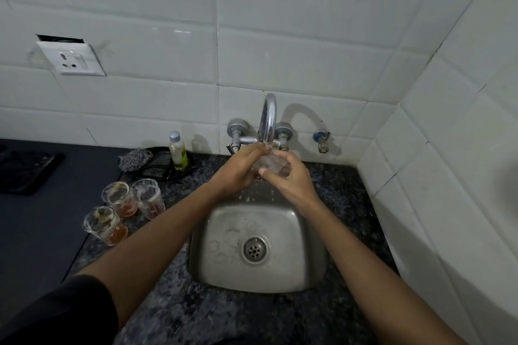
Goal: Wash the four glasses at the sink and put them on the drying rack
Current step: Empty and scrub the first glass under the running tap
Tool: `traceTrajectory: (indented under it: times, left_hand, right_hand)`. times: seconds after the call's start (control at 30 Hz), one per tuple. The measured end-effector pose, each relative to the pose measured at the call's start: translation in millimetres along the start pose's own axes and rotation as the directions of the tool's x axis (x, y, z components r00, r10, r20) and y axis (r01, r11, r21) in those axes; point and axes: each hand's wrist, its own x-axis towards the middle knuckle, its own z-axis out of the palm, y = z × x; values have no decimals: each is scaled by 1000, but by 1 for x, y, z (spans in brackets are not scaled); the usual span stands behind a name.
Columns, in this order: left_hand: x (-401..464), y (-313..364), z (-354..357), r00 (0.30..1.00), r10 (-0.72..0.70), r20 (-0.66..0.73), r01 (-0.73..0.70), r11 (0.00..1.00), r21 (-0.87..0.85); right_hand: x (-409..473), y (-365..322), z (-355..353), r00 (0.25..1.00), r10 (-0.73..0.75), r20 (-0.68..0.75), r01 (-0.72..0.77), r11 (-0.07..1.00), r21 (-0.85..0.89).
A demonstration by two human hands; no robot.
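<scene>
Both hands (241, 168) grip glass (270, 166), under tap (268, 120)

I saw a white wall socket plate (73, 58) on the grey-white tiled wall (280, 36), upper left. A small clear plastic bottle with a grey cap (177, 151) stood on a dark round tray (159, 169), a grey steel-wool scrubber (134, 159) beside it. A black flat mat (26, 172) lay far left on the dark speckled granite counter (339, 190). A blue-handled angle valve (322, 140) stuck out of the wall on the right.
</scene>
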Motion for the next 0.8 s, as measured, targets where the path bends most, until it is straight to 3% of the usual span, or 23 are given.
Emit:
traceTrajectory:
  times: [0.07, 0.1, 0.2, 0.27, 0.33, 0.4, 0.43, 0.5, 0.57, 0.63, 0.7, 0.73, 0.8]
  left_hand:
    - [-2, 1, 1, 1000, -2, -5, 1, 1000, -12]
    - [-3, 2, 2, 1000, -9, -5, 9, 1000, -20]
    - [-3, 6, 5, 998, -63, -1, 63, 998, -17]
    - [2, 2, 6, 997, -80, 5, 80, 997, -13]
    - [3, -1, 5, 998, -61, 14, 61, 998, -2]
    - [1, -1, 4, 999, -40, 17, 40, 999, -9]
    - [0, 1, 5, 999, -38, 10, 38, 999, -17]
    - [-1, 6, 5, 998, -56, 6, 56, 998, -38]
    - [3, 8, 4, 997, -76, 0, 76, 996, -52]
    - [6, 6, 2, 998, -69, 9, 70, 997, -40]
    - [4, 2, 2, 998, -55, 20, 55, 998, -31]
    - [2, 1, 3, 998, -53, 24, 54, 998, -30]
    - [0, 2, 5, 998, -55, 35, 56, 998, -25]
  right_hand:
    - [4, -2, -1, 980, 186, 67, -193, 972, 133]
    - [4, -2, -2, 986, 164, 44, -167, 983, 76]
    - [0, 1, -1, 983, -182, -33, 169, 957, -234]
    - [-2, 4, 1, 965, -256, -59, 235, 941, -243]
    - [-1, 4, 2, 996, -69, -57, 65, 995, -74]
    - [3, 0, 1, 987, 157, 20, -158, 982, 99]
    - [4, 0, -1, 989, 147, 4, -147, 988, 53]
    - [2, 0, -2, 995, -81, -63, 70, 984, -164]
    - [-1, 1, 0, 976, -203, -74, 182, 957, -224]
    - [-2, -1, 0, 992, -90, -87, 77, 987, -140]
    - [0, -5, -3, 988, 155, -8, -154, 987, 48]
    - [1, -7, -5, 979, 201, 29, -203, 975, 86]
    - [1, -7, -6, 997, 80, -13, -81, 994, -75]
